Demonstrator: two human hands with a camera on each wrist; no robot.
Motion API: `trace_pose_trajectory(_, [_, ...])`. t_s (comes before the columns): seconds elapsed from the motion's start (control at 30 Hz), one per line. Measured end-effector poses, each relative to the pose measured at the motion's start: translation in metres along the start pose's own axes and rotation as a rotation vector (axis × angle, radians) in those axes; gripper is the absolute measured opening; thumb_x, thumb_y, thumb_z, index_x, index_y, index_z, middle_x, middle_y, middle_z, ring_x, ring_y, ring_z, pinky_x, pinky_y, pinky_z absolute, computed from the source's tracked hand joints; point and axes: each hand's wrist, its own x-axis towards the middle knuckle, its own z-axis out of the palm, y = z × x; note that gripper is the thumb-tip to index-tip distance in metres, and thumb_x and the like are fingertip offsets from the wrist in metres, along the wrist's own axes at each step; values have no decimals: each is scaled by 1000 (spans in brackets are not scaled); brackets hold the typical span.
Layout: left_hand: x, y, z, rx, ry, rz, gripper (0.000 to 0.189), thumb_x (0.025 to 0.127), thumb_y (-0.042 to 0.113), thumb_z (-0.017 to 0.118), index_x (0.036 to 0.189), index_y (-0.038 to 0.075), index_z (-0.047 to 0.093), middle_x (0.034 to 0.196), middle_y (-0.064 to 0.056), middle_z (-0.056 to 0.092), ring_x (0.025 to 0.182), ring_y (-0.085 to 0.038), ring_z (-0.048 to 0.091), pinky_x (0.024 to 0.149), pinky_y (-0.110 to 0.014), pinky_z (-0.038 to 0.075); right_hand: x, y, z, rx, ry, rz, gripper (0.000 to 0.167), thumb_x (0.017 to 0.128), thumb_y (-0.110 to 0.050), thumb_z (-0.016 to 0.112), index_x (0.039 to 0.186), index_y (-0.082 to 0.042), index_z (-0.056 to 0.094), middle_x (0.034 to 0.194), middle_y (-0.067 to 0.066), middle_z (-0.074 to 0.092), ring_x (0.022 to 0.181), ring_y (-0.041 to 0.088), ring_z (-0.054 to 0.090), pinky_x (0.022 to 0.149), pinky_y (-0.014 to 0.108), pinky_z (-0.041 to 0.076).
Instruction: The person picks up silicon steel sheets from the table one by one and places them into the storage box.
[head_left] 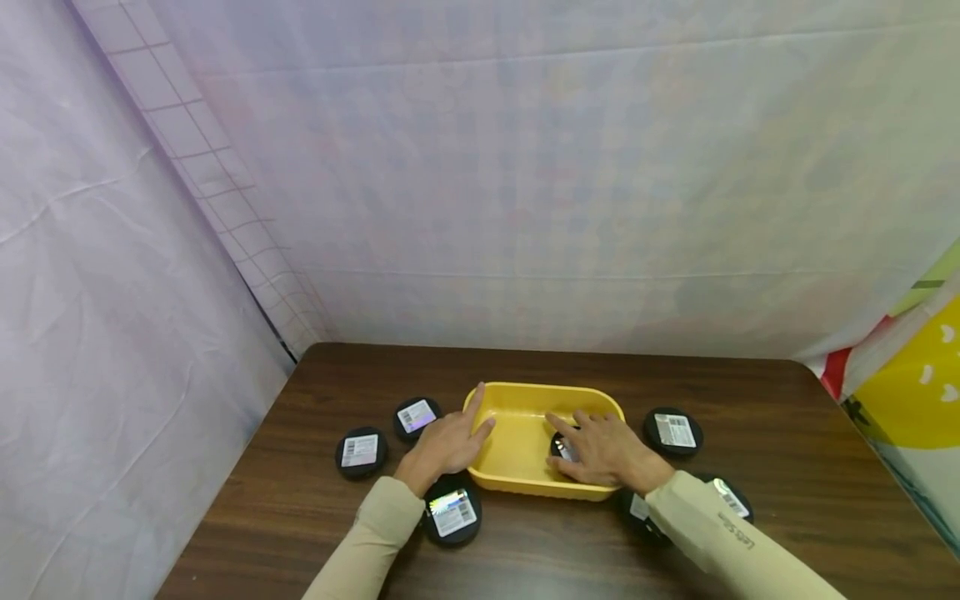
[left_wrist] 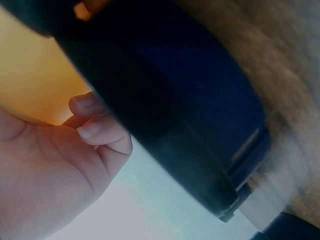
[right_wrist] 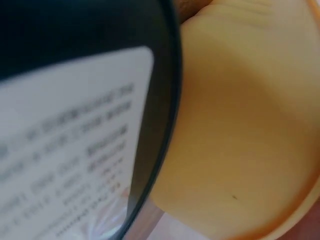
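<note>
Here sat a yellow tray (head_left: pixel 516 429).
Left hand (head_left: pixel 446 444) gripped its left rim; right hand (head_left: pixel 604 450), fingers wide, held a black disc (head_left: pixel 562 447) inside.

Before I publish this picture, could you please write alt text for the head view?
A person's right hand partly covers a black labelled disc inside a yellow tray, while the left hand is at the tray's left end. More labelled discs lie on both sides, on a brown table.
</note>
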Motion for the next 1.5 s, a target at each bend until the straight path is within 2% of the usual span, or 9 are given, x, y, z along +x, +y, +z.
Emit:
trace_pose_trajectory(0.17, [0,0,0,-4,-3,-3,67,106,52,28,161,23,6,133,-21,61,104,-31,65,90,-45,49,-1,4,-8,90,-8,19,71,97,-61,48,150,-14,44,127,20,59,107,41,61,89,56,49])
trace_pose_trajectory(0.27, [0,0,0,-8,-1,0,67,106,52,28,161,22,7,132,-22,61,104,-31,65,90,-46,49,-2,6,-13,125,21,14,71,97,-59,51,150,-13,44,124,19,59,108,40,60,90,55,48])
trace_pose_trajectory(0.47, [-1,1,-1,-4,-3,-10,67,105,53,28,161,23,7,132,-22,60,104,-31,64,90,-45,49,-6,12,-17,34,169,-63,67,95,-58,55,145,-14,50,108,13,62,96,33,60,84,52,49])
trace_pose_trajectory(0.57, [-1,1,-1,-8,-4,-15,68,105,53,30,161,23,6,132,-22,60,102,-30,64,90,-45,49,-9,15,-21,-17,209,-69,67,94,-59,56,145,-15,51,110,12,61,98,32,58,84,50,47])
trace_pose_trajectory(0.77, [-1,2,-1,-18,-13,-22,69,105,51,35,161,23,5,131,-22,60,96,-27,62,89,-45,48,-16,23,-27,-66,233,-40,68,94,-61,53,146,-17,50,114,12,59,103,32,55,88,51,44])
trace_pose_trajectory(1.0, [-1,3,-2,-27,-18,-32,70,105,52,35,161,24,5,132,-21,60,92,-25,60,88,-45,48,-29,32,-35,-41,250,11,69,93,-60,57,147,-18,48,118,13,61,107,34,56,90,54,43])
trace_pose_trajectory(1.5, [0,2,-2,-36,-31,-39,70,104,54,34,161,26,4,134,-20,59,93,-23,59,88,-44,48,-63,56,-36,-50,287,82,77,90,-66,56,150,-17,46,117,14,61,102,35,59,80,53,45])
